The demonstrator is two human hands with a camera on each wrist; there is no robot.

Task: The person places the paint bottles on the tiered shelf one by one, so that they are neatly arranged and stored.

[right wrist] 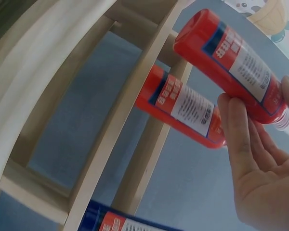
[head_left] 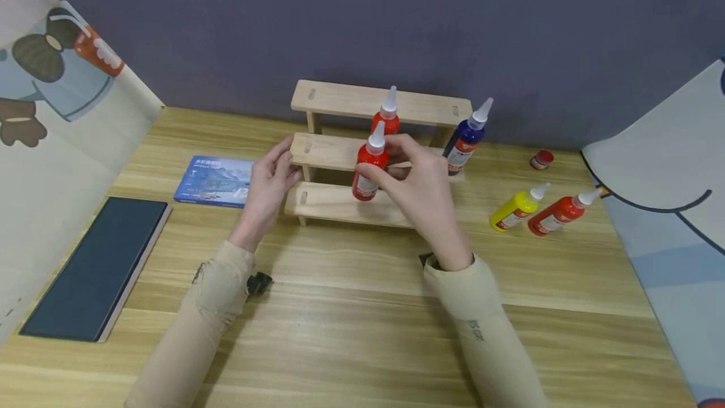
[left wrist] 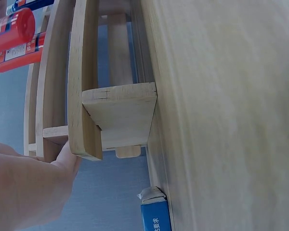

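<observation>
My right hand (head_left: 421, 184) pinches a red paint bottle (head_left: 367, 184) with a white pointed nozzle, raised in front of a three-tier wooden display stand (head_left: 334, 203). Its bottom end is free of the shelves in the right wrist view. Behind it, a second red bottle (right wrist: 183, 108) stands upright on the stand's middle tier, partly hidden in the head view. Toward the stand's right end is a dark blue paint bottle (head_left: 466, 143). With thumb and fingers, my left hand (head_left: 269, 181) holds the left end of the middle tier.
Right of the stand, a yellow bottle (head_left: 512, 211) and another red bottle (head_left: 557, 216) stand on the wooden table (head_left: 340, 332). A small red-lidded jar (head_left: 542, 159) is farther back. At left lie a blue box (head_left: 215, 181) and a dark flat panel (head_left: 96, 269). A wall rises behind.
</observation>
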